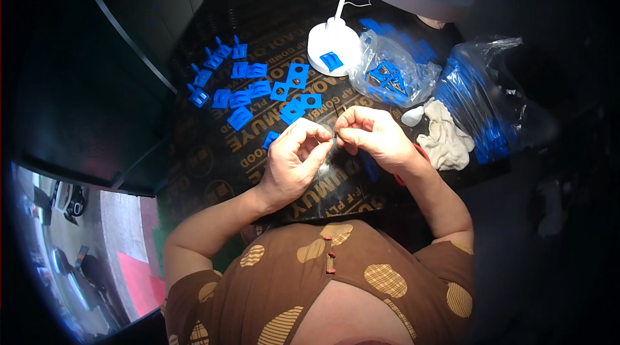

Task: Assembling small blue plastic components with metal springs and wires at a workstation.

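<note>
Both hands meet over the front middle of a dark printed board, fingertips nearly touching. My left hand (pixel 298 154) is closed in a pinch of thumb and index finger. My right hand (pixel 373 136) pinches too, close beside it. Something small and thin seems to be between the fingertips, too small to name. By my left hand's knuckles lies a blue piece (pixel 270 141), partly hidden. Just beyond the hands are flat blue squares with round holes (pixel 310 101). Farther left, several folded blue pieces (pixel 240 99) lie in loose rows.
A white lamp base (pixel 321 44) stands at the back, a blue piece on it. Right of it are an open clear bag (pixel 421 80) with blue pieces, a larger bag of blue strips (pixel 481 106) and a crumpled white cloth (pixel 445 138). Red handles (pixel 399 181) show beside my right wrist.
</note>
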`<state>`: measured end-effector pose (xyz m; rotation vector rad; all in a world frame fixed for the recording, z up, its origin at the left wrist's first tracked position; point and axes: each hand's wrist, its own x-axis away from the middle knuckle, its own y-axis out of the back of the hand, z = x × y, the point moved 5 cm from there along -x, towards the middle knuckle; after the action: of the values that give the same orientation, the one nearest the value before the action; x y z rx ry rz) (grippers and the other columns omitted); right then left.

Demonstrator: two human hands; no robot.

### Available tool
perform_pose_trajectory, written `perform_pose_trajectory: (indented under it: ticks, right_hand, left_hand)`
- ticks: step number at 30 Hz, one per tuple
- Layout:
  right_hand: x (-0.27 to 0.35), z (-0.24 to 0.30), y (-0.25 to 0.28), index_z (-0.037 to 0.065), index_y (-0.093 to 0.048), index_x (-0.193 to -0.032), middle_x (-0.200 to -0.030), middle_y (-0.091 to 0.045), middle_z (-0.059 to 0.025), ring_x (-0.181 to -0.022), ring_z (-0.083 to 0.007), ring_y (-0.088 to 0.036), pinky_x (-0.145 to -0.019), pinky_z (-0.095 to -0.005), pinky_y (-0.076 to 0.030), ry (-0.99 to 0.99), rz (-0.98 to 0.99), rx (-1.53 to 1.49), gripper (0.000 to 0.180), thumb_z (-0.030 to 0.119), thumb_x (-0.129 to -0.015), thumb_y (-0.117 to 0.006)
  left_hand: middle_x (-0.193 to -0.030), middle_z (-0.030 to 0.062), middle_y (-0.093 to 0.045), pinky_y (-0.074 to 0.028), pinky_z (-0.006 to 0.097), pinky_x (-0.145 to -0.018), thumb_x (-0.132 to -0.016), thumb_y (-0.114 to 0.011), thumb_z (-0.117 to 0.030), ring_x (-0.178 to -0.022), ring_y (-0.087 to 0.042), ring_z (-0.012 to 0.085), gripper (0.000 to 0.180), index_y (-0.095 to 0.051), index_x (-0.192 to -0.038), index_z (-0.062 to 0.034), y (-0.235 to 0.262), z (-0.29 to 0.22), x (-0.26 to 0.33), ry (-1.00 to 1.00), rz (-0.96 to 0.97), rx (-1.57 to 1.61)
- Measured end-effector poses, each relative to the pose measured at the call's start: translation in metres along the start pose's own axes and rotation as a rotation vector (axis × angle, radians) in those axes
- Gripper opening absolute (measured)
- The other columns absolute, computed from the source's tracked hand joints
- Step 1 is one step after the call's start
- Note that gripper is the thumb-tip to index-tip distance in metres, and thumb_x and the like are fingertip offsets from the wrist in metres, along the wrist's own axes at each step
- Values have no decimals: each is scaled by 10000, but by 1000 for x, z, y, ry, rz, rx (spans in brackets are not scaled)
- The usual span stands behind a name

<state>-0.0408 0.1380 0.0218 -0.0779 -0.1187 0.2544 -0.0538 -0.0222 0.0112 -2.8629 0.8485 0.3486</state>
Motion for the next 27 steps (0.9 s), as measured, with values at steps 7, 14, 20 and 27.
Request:
perform_pose_trajectory:
  ticks: [7,14,20,27]
  right_hand:
    - [11,0,-2,-64,-469,-1200,-807,-610,-52,-672,-99,-543,-615,-228,-439,13,73,-153,436,139,-865,-662]
    - [16,-3,1,-72,-442,-1245,-787,-588,-34,-681,-98,-555,-600,-223,-437,-1,129,-192,483,132,-869,-665]
    - [19,-8,1,-68,-427,-1268,-786,-583,-16,-700,-87,-576,-591,-218,-442,-39,148,-220,511,155,-877,-668]
    - [24,-10,-3,-39,-438,-1241,-749,-592,-3,-619,-31,-499,-566,-179,-408,90,33,-100,380,84,-910,-578]
  left_hand:
    - [-934,50,-605,-499,223,-749,-873,-590,65,-861,-604,85,127,-606,-992,24,-12,-26,1,-131,30,-223]
    - [-876,90,-634,-520,267,-727,-851,-610,59,-812,-646,148,118,-641,-959,22,-21,-26,1,-151,52,-245]
    - [-907,72,-628,-522,257,-753,-866,-578,86,-827,-636,140,141,-634,-986,38,-29,-21,4,-47,41,-52]
    - [-936,65,-622,-523,258,-780,-875,-562,93,-848,-628,129,156,-612,-1012,38,-33,-11,5,-28,48,20]
